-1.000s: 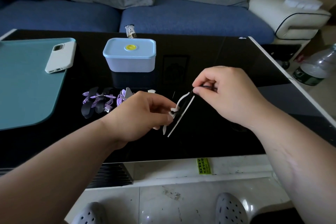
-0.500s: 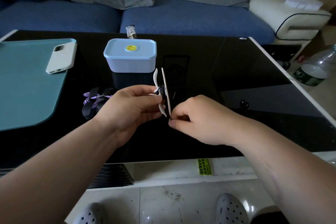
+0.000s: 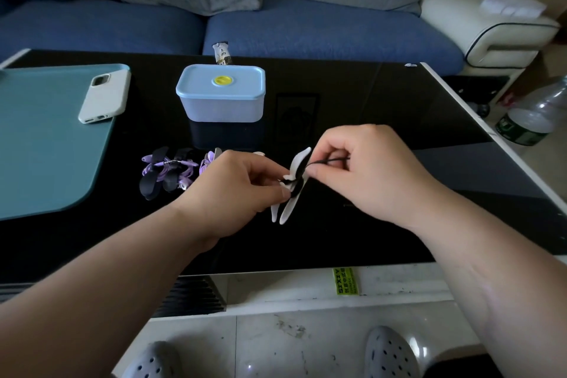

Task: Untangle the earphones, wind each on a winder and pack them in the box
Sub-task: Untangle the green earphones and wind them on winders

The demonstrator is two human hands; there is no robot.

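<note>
My left hand (image 3: 242, 184) pinches a white winder (image 3: 295, 181) by its middle, held above the black table (image 3: 368, 120). A black earphone cable (image 3: 325, 161) is wrapped around the winder's waist. My right hand (image 3: 365, 169) grips the free end of that cable just right of the winder. Purple earphones wound on black winders (image 3: 165, 175) lie on the table left of my left hand. The pale blue box (image 3: 221, 95) with a yellow spot on its lid stands shut behind them.
A teal mat (image 3: 46, 138) covers the table's left part, with a white phone (image 3: 106, 95) on its edge. A small wrapper (image 3: 222, 54) stands behind the box. A blue sofa (image 3: 306, 31) lies beyond the table and a plastic bottle (image 3: 534, 120) lies on the floor at right.
My right hand swung from upper right, down under the winder, and back up to its right, carrying the black cable around it. The winder tilted in my left hand.
</note>
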